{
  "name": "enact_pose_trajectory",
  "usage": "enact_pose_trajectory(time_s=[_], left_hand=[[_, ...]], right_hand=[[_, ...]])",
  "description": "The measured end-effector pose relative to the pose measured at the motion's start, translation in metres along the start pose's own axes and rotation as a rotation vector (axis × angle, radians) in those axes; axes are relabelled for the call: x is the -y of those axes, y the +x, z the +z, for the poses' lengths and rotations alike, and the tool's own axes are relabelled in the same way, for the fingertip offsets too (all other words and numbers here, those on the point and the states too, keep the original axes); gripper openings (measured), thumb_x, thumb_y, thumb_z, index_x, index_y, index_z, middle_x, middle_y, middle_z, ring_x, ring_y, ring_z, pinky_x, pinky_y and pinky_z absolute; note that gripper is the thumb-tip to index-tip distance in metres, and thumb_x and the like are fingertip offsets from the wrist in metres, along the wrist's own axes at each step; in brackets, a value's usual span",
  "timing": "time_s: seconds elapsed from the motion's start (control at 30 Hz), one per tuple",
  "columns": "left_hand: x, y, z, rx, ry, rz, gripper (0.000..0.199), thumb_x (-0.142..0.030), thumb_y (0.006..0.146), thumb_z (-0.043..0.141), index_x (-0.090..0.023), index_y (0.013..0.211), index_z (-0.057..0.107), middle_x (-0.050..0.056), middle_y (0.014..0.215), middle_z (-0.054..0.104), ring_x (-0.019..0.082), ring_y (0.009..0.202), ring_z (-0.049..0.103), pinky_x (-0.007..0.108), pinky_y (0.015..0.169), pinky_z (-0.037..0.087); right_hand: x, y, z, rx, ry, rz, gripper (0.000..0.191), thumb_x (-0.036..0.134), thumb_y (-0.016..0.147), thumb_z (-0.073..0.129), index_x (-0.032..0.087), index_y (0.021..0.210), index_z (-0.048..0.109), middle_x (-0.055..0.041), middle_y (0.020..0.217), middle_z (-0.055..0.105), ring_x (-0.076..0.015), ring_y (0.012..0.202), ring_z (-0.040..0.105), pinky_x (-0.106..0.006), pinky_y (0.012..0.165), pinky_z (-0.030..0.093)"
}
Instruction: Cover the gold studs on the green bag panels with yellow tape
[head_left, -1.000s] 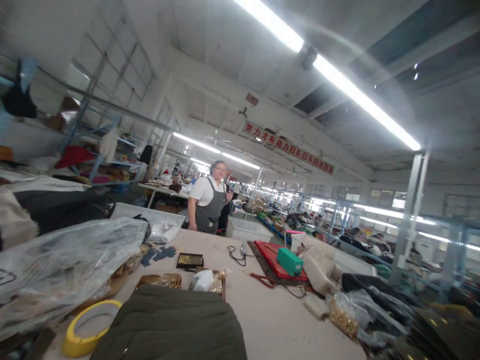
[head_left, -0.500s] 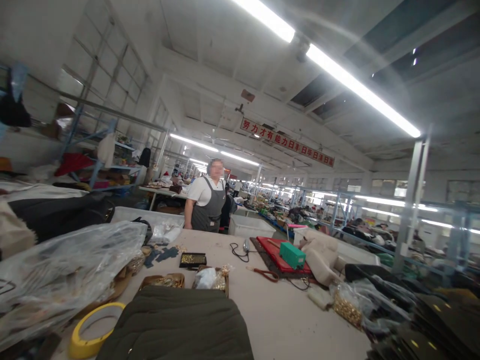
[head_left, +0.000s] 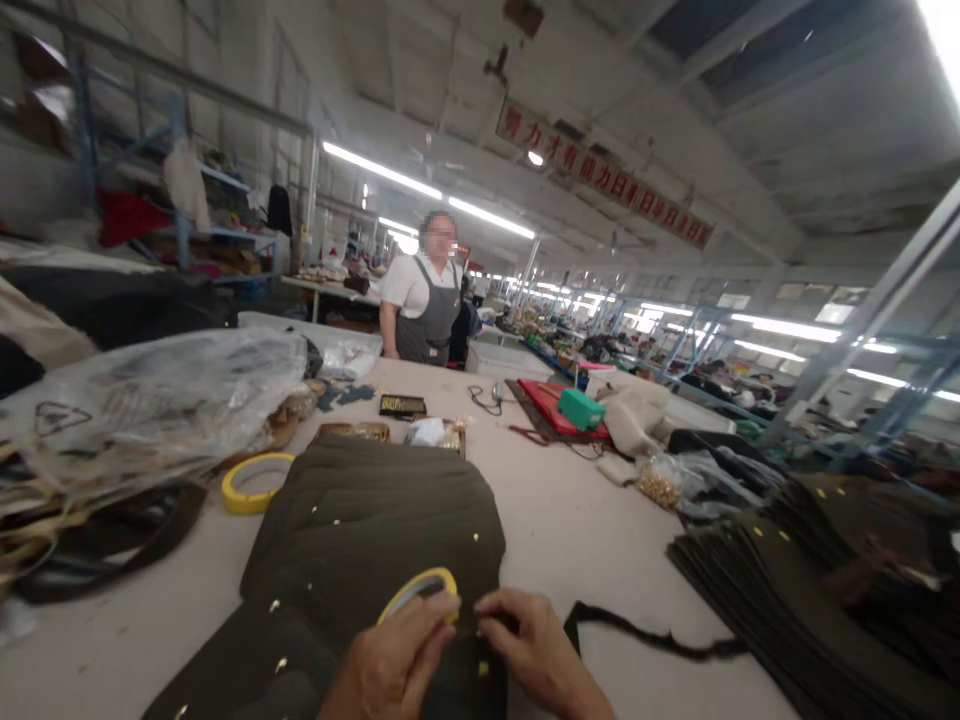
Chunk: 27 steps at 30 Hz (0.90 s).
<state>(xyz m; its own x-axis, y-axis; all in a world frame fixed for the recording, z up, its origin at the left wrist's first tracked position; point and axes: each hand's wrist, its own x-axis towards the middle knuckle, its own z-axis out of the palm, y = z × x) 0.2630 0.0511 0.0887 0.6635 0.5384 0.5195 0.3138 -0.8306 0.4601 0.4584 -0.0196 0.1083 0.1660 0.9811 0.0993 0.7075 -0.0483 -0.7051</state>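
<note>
Dark olive fabric panels (head_left: 375,510) lie stacked in overlapping layers in front of me, with small shiny metal bits on them. Over the panels, my left hand (head_left: 397,645) is closed on a roll of yellow tape (head_left: 420,582). My right hand (head_left: 536,640) is just to its right, thumb and fingers pinched together; what lies between them is too small to make out. A small yellow piece (head_left: 483,667) sits on the fabric below the fingertips. Beside my right hand, a dark strip (head_left: 660,640) runs across the table.
A second yellow tape roll (head_left: 259,484) lies left of the panels. Boxes of gold hardware (head_left: 356,431) stand behind them. Clear plastic bags (head_left: 187,400) bulge at left. More dark panels (head_left: 750,570) are piled at right. Across the table (head_left: 555,520) stands a person in an apron (head_left: 427,310).
The view has tipped downward, so both my hands, the held tape roll and more of the fabric panels now show. The person across the table stands in about the same place.
</note>
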Motion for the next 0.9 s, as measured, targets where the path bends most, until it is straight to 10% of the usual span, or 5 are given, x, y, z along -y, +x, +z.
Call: enact_pose_trajectory(time_s=[0.33, 0.9], left_hand=[[-0.005, -0.001, 0.002, -0.12, -0.007, 0.035, 0.04, -0.026, 0.098, 0.039, -0.019, 0.137, 0.035, 0.007, 0.115, 0.07, 0.013, 0.095, 0.07, 0.019, 0.084, 0.055], [-0.01, 0.0, -0.002, 0.089, 0.042, -0.002, 0.028, -0.016, 0.094, 0.034, -0.025, 0.096, 0.061, 0.003, 0.085, 0.068, 0.014, 0.078, 0.066, 0.021, 0.075, 0.054]], right_hand=[[0.02, -0.006, 0.002, -0.147, 0.069, -0.494, 0.022, 0.011, 0.086, 0.055, 0.02, 0.104, 0.065, -0.0059, 0.091, 0.068, -0.0161, 0.081, 0.062, -0.027, 0.074, 0.051], [0.002, -0.005, 0.033, -0.348, -0.177, -0.636, 0.019, 0.005, 0.077, 0.048, 0.021, 0.079, 0.058, -0.0022, 0.067, 0.062, -0.0155, 0.061, 0.058, -0.025, 0.058, 0.046]])
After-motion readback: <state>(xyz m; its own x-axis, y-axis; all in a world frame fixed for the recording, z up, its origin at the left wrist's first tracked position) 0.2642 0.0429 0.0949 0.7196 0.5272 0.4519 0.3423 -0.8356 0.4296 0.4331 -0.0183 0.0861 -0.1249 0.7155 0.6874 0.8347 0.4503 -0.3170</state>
